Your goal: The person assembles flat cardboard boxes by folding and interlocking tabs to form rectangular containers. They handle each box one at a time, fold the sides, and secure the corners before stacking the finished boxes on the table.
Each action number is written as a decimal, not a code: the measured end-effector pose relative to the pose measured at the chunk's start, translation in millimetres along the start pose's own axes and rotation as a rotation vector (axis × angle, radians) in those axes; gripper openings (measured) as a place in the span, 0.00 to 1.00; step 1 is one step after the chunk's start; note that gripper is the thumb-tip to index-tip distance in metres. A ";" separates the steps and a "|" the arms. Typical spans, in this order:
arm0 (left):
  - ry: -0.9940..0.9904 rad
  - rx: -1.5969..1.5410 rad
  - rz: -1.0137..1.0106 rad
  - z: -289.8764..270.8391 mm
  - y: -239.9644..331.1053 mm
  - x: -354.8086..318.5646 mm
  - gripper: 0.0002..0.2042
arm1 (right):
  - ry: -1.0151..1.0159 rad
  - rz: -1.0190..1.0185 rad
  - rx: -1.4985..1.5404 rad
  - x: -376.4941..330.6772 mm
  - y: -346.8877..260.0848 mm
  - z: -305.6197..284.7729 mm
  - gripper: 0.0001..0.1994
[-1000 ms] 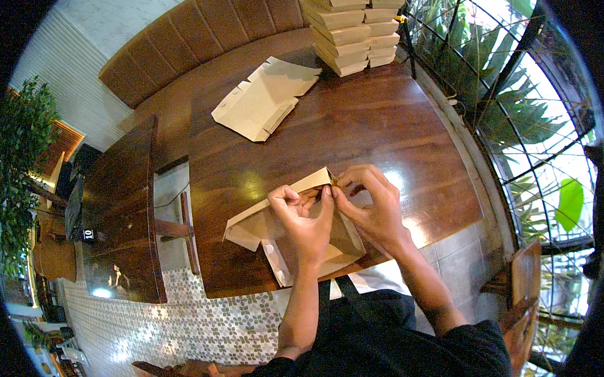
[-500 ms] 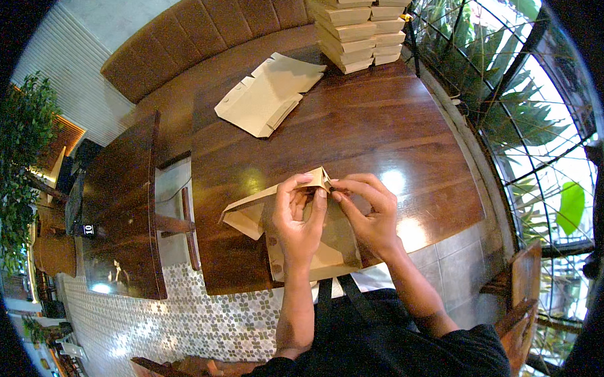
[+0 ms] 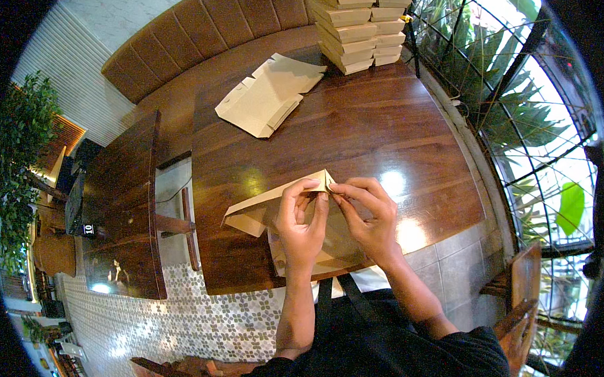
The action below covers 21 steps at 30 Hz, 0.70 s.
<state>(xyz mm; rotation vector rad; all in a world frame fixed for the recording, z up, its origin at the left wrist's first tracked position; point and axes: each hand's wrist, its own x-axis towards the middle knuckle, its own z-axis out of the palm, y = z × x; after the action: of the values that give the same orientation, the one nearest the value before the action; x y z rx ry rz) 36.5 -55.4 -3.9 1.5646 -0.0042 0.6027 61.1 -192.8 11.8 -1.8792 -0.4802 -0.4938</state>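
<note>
A partly folded brown cardboard box (image 3: 251, 216) stands at the near edge of the wooden table, one long wall raised and a flap sticking out at its left end. My left hand (image 3: 302, 218) pinches the raised wall close to its far right corner, thumb toward me. At that same corner my right hand (image 3: 366, 211) grips a small flap between thumb and fingertips. Both hands almost meet there, and the fingers hide the exact fold. My forearms cover part of the box's base.
Flat, unfolded cardboard sheets (image 3: 268, 97) lie on the far left of the table (image 3: 357, 124). Stacked folded boxes (image 3: 350, 34) rise at the back. Beyond is a brown padded bench (image 3: 208, 29); a second table (image 3: 121, 215) stands left, a wooden chair (image 3: 521, 302) at the right.
The box's near part has tipped or lowered slightly beneath my hands, and the raised wall shows a little more. Both hands keep their pinch at the corner with small finger shifts.
</note>
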 end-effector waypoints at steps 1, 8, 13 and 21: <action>0.000 0.016 0.003 0.0 0.6 -0.1 0.15 | -0.007 -0.012 -0.021 -0.4 0.3 0.0 0.13; -0.026 0.117 0.012 3.4 7.3 1.2 0.12 | -0.002 -0.021 -0.008 1.2 2.7 3.2 0.14; -0.086 -0.106 -0.047 7.6 14.2 -8.4 0.20 | 0.095 -0.041 -0.052 4.8 6.1 5.8 0.11; -0.066 0.090 0.037 -6.2 11.8 -14.9 0.17 | 0.205 -0.160 -0.114 14.4 27.7 -1.1 0.10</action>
<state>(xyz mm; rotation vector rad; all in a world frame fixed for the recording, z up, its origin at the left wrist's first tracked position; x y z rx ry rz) 17.2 -56.2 1.2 1.6740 -0.0569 0.5861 88.0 -201.8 -1.2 -1.8818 -0.4762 -0.8266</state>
